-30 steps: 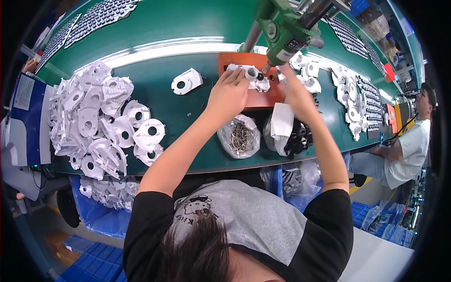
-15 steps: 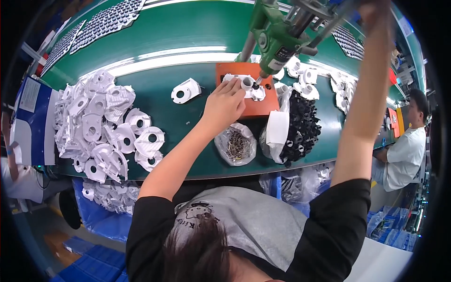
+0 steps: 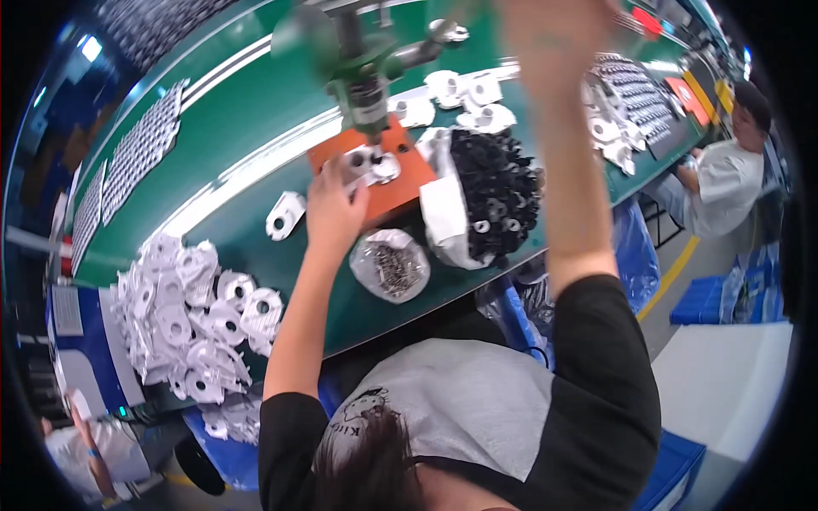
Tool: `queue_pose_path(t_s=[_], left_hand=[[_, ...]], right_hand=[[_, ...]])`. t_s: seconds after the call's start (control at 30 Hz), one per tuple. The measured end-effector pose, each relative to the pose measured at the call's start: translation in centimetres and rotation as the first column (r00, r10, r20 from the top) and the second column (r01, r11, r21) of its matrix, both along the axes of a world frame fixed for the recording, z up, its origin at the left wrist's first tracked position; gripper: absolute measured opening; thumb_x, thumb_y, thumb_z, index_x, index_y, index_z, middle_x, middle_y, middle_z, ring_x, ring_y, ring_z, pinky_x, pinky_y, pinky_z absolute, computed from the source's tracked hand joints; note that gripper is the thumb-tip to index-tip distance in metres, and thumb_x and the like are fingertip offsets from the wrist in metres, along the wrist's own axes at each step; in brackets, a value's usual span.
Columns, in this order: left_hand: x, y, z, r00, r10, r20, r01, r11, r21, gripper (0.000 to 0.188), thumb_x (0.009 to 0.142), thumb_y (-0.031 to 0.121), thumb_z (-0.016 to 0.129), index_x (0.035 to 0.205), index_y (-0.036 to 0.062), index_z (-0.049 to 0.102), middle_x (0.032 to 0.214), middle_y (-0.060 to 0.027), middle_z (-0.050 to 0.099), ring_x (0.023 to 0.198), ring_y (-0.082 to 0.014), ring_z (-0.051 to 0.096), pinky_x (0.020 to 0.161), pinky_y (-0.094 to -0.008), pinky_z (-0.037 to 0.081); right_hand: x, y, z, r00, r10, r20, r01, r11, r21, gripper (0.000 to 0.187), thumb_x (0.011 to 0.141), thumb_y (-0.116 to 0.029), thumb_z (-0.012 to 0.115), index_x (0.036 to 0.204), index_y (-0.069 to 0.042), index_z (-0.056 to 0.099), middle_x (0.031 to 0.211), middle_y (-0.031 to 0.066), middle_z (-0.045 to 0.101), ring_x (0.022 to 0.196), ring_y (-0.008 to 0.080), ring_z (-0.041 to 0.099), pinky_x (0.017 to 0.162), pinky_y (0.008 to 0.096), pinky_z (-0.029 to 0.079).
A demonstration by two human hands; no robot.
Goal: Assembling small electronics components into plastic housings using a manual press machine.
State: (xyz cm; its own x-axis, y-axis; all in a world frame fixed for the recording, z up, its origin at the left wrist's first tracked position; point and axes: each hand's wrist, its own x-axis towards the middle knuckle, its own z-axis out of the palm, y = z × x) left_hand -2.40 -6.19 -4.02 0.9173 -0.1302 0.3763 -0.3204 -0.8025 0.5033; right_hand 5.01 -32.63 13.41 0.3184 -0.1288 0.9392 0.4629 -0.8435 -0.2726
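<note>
My left hand [image 3: 335, 204] is closed on a white plastic part [image 3: 386, 169], its fingers and thumb at the part's left side. The part rests on an orange block [image 3: 400, 194], and a small black piece sits on it. Directly over that piece hangs the tip of a green press [image 3: 365, 89], blurred by motion. My right arm reaches up to the top edge of the picture. There my right hand [image 3: 554, 30] is smeared and partly cut off, so its fingers and anything in them cannot be made out.
White parts [image 3: 175, 311] are heaped at the left; a single white part [image 3: 285, 215] lies beside the block. In front sit a bag of screws [image 3: 392, 266] and a bag of black pieces [image 3: 494, 192]. More white parts [image 3: 473, 94] lie behind. A co-worker [image 3: 724, 170] sits at the far right.
The whole view has tilted and turned, shifting the bench in the picture. My left hand stays at the white part on the block. My right hand remains raised, now more blurred.
</note>
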Motion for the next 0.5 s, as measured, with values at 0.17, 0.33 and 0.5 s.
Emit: queue_pose_path(t_s=[0.17, 0.33, 0.5], left_hand=[[2.4, 1.3, 1.3, 0.993, -0.108, -0.051, 0.115, 0.981, 0.157, 0.043, 0.073, 0.025, 0.062, 0.112, 0.0094, 0.051, 0.13, -0.0141, 0.044, 0.124, -0.0324, 0.036, 0.101, -0.0464, 0.025], [1.6, 2.6, 6.1, 0.971, -0.163, -0.173, 0.185, 0.976, 0.119, 0.043, 0.065, 0.025, 0.069, 0.101, 0.0072, 0.054, 0.096, -0.0117, 0.06, 0.094, -0.0324, 0.055, 0.082, -0.0393, 0.043], [6.0, 9.6, 4.0, 0.968, 0.238, -0.075, -0.242, 0.968, -0.059, 0.042, 0.072, 0.03, 0.069, 0.102, 0.0033, 0.055, 0.09, -0.02, 0.063, 0.087, -0.0364, 0.06, 0.076, -0.0406, 0.047]], right_hand=[[9.8, 9.9, 3.6, 0.098, 0.985, 0.143, -0.629, -0.05, 0.776, 0.023, 0.087, -0.033, 0.053, 0.088, -0.012, 0.061, 0.093, -0.0004, 0.055, 0.09, 0.0132, 0.044, 0.085, 0.0258, 0.032], [6.1, -0.3, -7.0, 0.354, 0.88, -0.317, -0.638, 0.476, 0.605, 0.043, 0.084, -0.028, 0.059, 0.117, 0.0, 0.057, 0.117, 0.01, 0.058, 0.107, 0.0155, 0.053, 0.091, 0.0288, 0.041], [2.4, -19.4, -20.2, 0.598, -0.572, -0.561, 0.329, 0.814, -0.48, 0.048, 0.077, -0.034, 0.061, 0.117, -0.007, 0.057, 0.116, 0.0214, 0.056, 0.104, 0.0377, 0.055, 0.088, 0.0469, 0.043]])
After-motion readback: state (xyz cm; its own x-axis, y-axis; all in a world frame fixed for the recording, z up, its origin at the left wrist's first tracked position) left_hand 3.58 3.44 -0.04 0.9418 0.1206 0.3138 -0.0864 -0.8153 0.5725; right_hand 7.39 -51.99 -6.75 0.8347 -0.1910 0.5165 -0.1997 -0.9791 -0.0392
